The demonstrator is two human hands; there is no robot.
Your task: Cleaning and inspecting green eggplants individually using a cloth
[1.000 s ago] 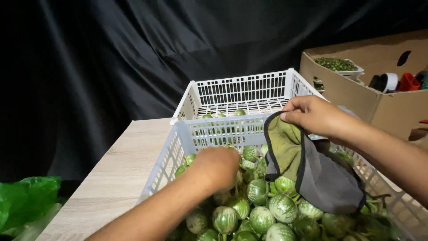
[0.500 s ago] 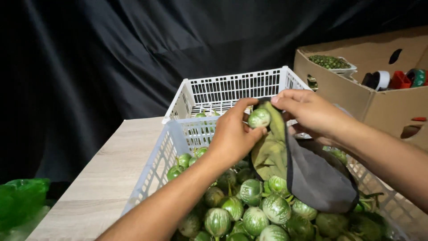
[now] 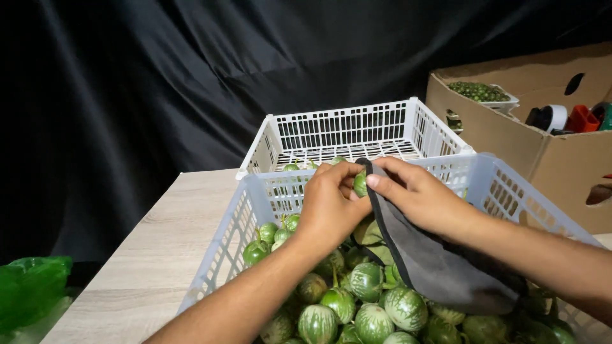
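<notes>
My left hand (image 3: 331, 204) grips a small round green eggplant (image 3: 360, 183) above the near white plastic crate (image 3: 223, 242). My right hand (image 3: 417, 194) holds a grey cloth (image 3: 440, 264) by its dark edge, and its thumb touches the same eggplant. The cloth hangs down over the heap of green striped eggplants (image 3: 357, 306) that fills the near crate. Both forearms reach in from the bottom of the head view.
A second white crate (image 3: 347, 130) stands behind the first, with a few eggplants on its floor. A cardboard box (image 3: 510, 134) at the right holds a tray of small green things, tape rolls and a red item. A green plastic bag (image 3: 32, 290) lies bottom left. Black curtain behind.
My left hand rose from the heap with an eggplant and brought it up to the cloth's edge. My right hand moved left and lowered a little, and now touches the eggplant too.
</notes>
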